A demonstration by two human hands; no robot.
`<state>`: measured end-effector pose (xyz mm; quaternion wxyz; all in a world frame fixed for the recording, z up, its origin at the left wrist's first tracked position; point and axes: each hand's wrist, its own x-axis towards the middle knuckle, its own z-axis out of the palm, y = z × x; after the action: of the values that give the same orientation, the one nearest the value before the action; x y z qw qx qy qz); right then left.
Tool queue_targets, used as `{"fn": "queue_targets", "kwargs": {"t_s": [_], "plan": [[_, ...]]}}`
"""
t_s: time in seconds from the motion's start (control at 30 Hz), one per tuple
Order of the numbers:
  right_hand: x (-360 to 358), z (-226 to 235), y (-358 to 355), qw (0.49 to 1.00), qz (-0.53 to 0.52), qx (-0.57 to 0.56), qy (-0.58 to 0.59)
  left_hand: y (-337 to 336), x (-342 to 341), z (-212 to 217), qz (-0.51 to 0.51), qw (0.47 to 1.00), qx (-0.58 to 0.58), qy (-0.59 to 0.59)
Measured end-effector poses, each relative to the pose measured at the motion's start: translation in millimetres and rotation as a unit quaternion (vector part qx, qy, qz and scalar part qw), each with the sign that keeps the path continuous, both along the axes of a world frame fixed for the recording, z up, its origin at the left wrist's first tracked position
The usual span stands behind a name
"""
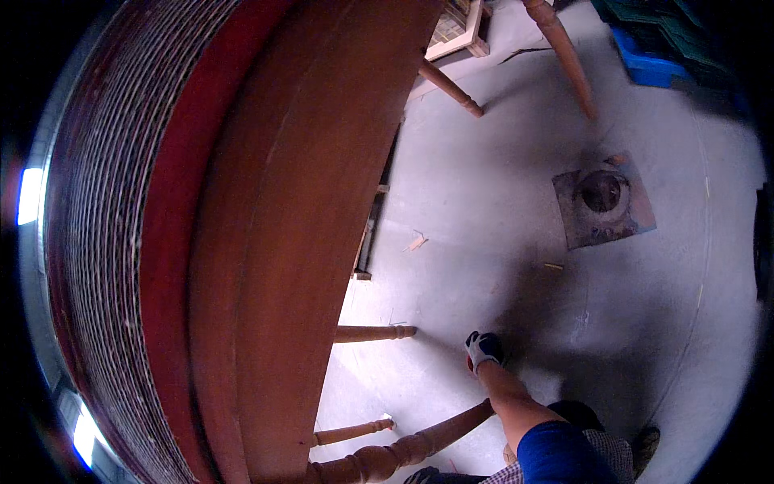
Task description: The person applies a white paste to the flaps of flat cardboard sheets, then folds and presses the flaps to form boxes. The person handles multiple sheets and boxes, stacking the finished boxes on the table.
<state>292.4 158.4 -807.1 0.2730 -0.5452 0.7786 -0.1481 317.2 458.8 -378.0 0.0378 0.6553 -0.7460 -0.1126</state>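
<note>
My right hand [484, 351] wears a white work glove and hangs over the grey concrete floor [484, 202], fingers curled, with nothing visible in it. Its bare forearm runs down to a blue sleeve [556, 456]. Just left of that arm, a turned wooden leg [403, 448] slants toward the bottom edge. A large red-brown wooden tabletop [306, 202] fills the left half, very close to the camera. More turned legs [375, 332] stick out from it. My left hand is not visible.
A stack of thin layered boards [105, 202] shows its edges at the far left. A square floor plate with a round hole [603, 198] lies on the right. A blue crate [649, 64] and a pale wooden frame [459, 32] sit at the top. Wood scraps [417, 240] lie mid-floor.
</note>
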Motion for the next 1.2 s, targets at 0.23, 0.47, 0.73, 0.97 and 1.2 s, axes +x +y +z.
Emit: {"fn": "queue_targets", "kwargs": {"t_s": [0.23,0.47,0.73,0.97,1.2], "plan": [[66.5,24.0,34.3,0.966,0.224,-0.09,0.093,21.8,13.7,5.6,0.029,0.999,-0.011,-0.025],[29.0,1.8,12.0,0.952,0.257,0.047,0.162,8.4,9.2,-17.5,-0.033,0.999,-0.028,0.024],[-121.2,138.1,35.4,0.833,0.092,0.077,-0.54,-4.3,-20.9,-9.6,-0.14,0.983,0.033,0.114],[-253.9,383.6,149.6,0.278,0.16,0.026,-0.947,25.1,-45.2,10.7,-0.168,0.977,0.097,0.094],[-288.3,573.7,244.4,0.389,-0.033,0.023,-0.921,115.5,-60.7,79.4,-0.051,0.971,0.21,0.105]]}}
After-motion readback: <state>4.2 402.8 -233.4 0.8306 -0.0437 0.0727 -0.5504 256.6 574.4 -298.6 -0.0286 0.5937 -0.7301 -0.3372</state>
